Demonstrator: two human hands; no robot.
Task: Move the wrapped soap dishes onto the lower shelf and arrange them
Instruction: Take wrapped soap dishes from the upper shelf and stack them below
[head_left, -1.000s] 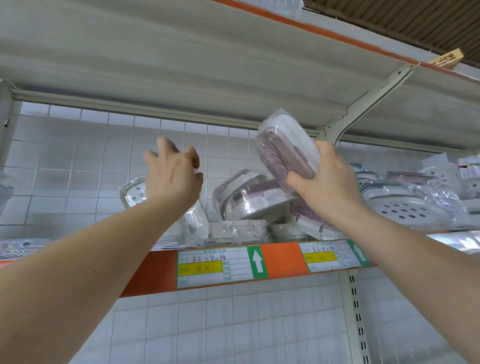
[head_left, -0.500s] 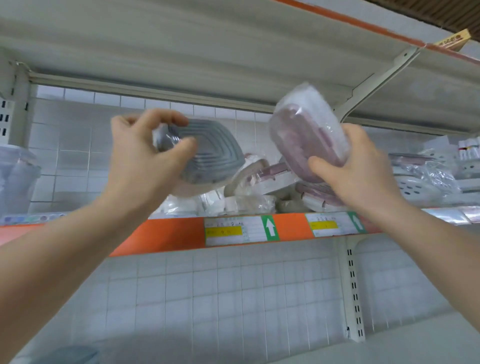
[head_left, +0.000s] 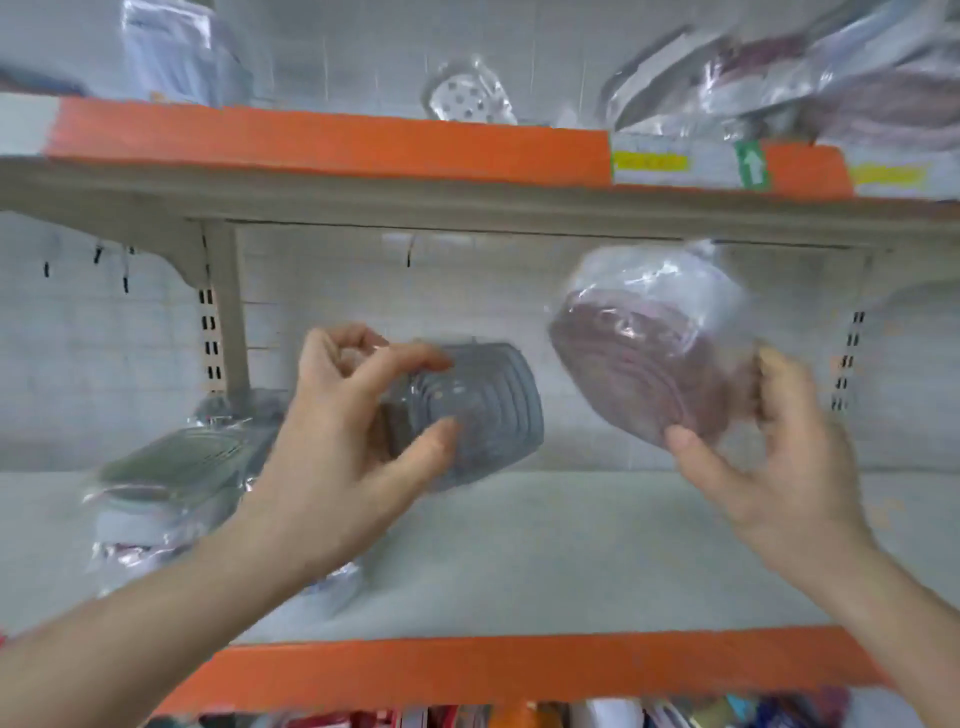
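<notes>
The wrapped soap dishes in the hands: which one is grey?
The grey soap dish in the left hand; the right hand holds the purple soap dish.

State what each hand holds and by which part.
The left hand grips the grey soap dish by its left end. The right hand holds the pink soap dish by its lower right edge, thumb on the near face.

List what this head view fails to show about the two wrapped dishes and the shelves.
- Price labels on the upper shelf edge: motion blur, print unreadable.
- Grey soap dish: the left hand covers its near end.
- Pink soap dish: wrap glare hides detail; right hand covers its far side.
- Stack on the lower shelf: blurred, count unclear.
- Goods below: cut off by the bottom edge.
</notes>
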